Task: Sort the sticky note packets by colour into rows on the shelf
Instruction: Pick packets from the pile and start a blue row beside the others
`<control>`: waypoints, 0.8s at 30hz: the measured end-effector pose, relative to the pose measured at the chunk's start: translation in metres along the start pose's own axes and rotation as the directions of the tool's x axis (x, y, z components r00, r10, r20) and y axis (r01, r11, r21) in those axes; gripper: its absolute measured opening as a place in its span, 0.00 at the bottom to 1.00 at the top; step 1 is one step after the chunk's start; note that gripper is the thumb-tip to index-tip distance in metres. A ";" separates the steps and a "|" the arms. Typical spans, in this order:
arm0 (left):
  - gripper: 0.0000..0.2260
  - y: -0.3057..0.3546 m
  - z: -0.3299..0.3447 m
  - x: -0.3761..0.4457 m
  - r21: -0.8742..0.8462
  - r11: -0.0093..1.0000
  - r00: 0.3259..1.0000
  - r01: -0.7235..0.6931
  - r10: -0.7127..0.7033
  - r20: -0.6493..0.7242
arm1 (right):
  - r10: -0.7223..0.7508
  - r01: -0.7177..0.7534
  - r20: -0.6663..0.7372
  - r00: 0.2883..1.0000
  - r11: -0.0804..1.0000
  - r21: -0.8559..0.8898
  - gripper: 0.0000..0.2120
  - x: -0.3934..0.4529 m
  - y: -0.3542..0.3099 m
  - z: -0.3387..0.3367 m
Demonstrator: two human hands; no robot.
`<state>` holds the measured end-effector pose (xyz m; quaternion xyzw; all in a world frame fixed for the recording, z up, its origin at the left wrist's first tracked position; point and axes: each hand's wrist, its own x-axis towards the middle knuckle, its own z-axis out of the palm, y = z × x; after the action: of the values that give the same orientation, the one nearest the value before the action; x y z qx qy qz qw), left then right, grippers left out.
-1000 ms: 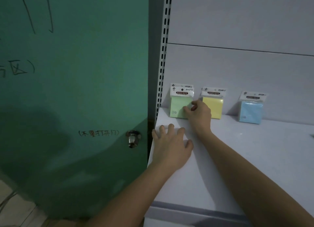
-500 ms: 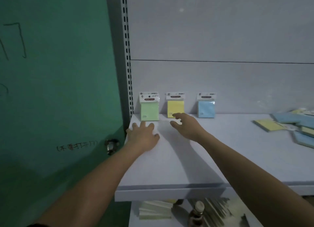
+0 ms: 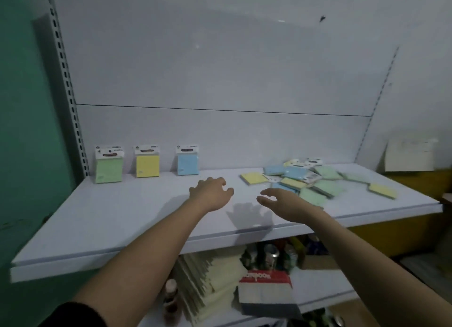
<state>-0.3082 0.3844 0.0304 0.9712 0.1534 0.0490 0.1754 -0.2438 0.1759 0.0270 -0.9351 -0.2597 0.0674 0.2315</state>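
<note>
I see both hands empty, fingers loosely spread: left hand, right hand above the shelf. Mixed packet pile lies just right; green, yellow, blue packets stand far left.

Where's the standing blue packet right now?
In the head view, the blue packet stands upright against the back panel at the shelf's left rear, rightmost of three, just right of the yellow packet, well left of the loose pile.

A green wall is standing left of the shelving; on the lower shelf, cream paper stacks, a red-topped box and cans are sitting
</note>
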 end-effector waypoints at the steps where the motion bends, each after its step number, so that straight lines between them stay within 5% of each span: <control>1: 0.23 0.021 0.007 -0.002 -0.018 1.000 1.000 -0.025 0.025 0.006 | 0.024 -0.024 -0.010 1.000 1.000 0.007 0.29 -0.013 0.021 -0.012; 8: 0.22 0.133 0.060 -0.015 -0.124 0.978 0.983 -0.167 0.175 0.053 | 0.161 -0.142 -0.124 0.979 0.978 0.151 0.26 -0.081 0.142 -0.058; 12: 0.18 0.168 0.084 -0.012 -0.370 0.917 0.974 -0.150 0.202 0.106 | 0.201 -0.115 -0.293 0.935 0.951 0.286 0.19 -0.088 0.182 -0.063; 15: 0.16 0.183 0.096 0.000 -0.496 0.855 0.967 -0.150 0.232 0.108 | 0.228 -0.046 -0.452 0.863 0.924 0.378 0.12 -0.077 0.196 -0.067; 24: 0.12 0.205 0.105 0.110 -0.537 0.831 0.987 -0.144 0.160 -0.017 | 0.286 -0.011 -0.530 0.798 0.887 0.462 0.06 0.012 0.239 -0.086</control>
<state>-0.1303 0.2020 0.0101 0.8930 0.0534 0.0897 0.4378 -0.1035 -0.0330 -0.0085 -0.8514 -0.0780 -0.1483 0.4971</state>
